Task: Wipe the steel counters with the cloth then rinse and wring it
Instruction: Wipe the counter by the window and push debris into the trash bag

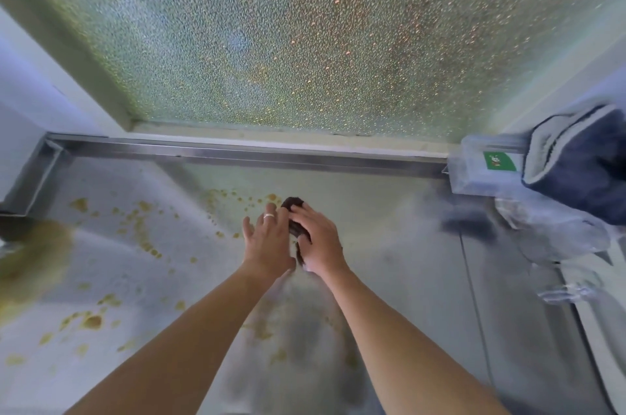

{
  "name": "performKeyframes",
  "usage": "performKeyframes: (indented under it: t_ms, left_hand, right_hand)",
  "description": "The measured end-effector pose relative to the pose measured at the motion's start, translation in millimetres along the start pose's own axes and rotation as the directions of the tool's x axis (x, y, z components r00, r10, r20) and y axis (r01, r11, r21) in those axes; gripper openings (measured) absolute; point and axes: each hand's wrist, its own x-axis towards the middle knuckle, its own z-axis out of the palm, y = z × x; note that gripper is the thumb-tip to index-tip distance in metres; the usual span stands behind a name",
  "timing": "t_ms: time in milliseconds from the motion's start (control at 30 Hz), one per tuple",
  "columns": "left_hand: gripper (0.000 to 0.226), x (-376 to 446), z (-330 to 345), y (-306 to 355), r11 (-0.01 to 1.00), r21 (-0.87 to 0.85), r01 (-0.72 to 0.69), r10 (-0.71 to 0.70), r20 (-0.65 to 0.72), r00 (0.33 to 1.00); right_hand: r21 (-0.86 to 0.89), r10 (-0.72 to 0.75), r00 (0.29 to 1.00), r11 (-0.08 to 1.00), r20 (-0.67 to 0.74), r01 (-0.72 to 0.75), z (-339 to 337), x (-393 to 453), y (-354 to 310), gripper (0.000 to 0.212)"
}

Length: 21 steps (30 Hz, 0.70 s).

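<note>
The right hand lay over a dark cloth, fingers bent down around it so that the bunched fabric stayed under the palm, probably so pressure could go straight down into the wipe. The left hand sat just beside it, touching along the inner edge, with fingers spread fairly flat and a ring on one of them; it held nothing of its own and seemed placed to steady or add weight to the cloth. Only the far end of the cloth and a dark strip between the two hands showed; the rest was hidden beneath them.

Both hands worked on the steel counter, toward its back, near the raised steel rim under the frosted window. The cloth sat at the edge of a scatter of yellow-brown splashes, which suggested the wiping was aimed there. A larger brown smear lay at the far left, well apart from the hands, so most of the mess looked not yet cleaned. To the right stood a clear plastic box with a blue towel beside it.
</note>
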Motion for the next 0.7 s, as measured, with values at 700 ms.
performKeyframes:
  t_ms: [700]
  left_hand:
    - [0.092,-18.0,-4.0,9.5,0.99,0.108,-0.092,0.078,0.131,0.988]
  right_hand:
    - [-0.235,0.151,0.964,0.951,-0.219,-0.203,-55.7,-55.9,69.7,0.065]
